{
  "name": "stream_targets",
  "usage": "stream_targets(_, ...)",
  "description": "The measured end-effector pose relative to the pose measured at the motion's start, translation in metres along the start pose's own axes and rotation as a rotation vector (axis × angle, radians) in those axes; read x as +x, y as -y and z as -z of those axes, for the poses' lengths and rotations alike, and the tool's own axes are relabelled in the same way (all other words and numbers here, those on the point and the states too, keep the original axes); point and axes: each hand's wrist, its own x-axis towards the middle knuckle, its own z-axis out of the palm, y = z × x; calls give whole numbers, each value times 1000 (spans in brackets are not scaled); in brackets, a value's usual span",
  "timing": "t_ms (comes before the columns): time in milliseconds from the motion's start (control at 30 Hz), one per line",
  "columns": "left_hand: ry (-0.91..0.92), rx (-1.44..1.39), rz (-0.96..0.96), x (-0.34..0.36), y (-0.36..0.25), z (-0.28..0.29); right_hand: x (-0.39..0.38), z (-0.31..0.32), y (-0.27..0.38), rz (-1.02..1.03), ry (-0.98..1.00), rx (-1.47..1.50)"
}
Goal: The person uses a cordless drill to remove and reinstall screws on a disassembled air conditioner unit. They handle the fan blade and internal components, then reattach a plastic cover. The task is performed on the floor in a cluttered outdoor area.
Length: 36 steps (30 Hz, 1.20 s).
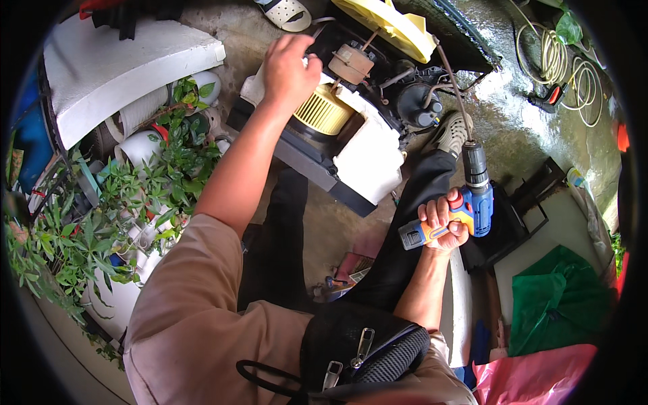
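My right hand [440,223] grips a blue and orange cordless drill [478,214], with a long bit pointing up toward a yellow plastic part [412,34]. My left hand [287,74] curls over the far left side of an opened appliance; what its fingers hold is hidden. The appliance has a white foam housing [370,162] on a dark base [304,165], a yellow finned blower wheel [324,115] below a brownish motor [349,64], and a black compressor [415,101] with pipes at the right.
Plants [101,229] and white panels [135,74] crowd the left. My sneaker [452,135] is beside the compressor. On the right lie coiled hoses [543,57], a black and red tool [548,98], dark frames [513,229], green plastic [553,304] and pink plastic [533,371].
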Motion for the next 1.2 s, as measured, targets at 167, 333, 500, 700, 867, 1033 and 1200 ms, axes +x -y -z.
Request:
stream_targets(167, 83, 98, 91, -31, 20, 26, 5, -4, -11, 10, 37, 39)
stream_targets(333, 66, 147, 20, -58, 35, 7, 12, -5, -17, 4, 32, 45)
stream_targets(500, 8, 163, -18, -66, 43, -5, 14, -7, -14, -3, 28, 39)
stream_targets(700, 14, 195, -12, -66, 41, -6, 11, -9, 0, -36, -21, -57)
stream_targets(867, 34, 271, 29, -47, 31, -4, 4, -14, 21, -135, -104, -174)
stream_targets(1033, -36, 156, 152, -1, -3, -22, 4, -24, 61, -149, -171, -338)
stream_targets(1200, 28, -10, 218, 49, -55, -80, 17, -37, 127, -176, -167, -430)
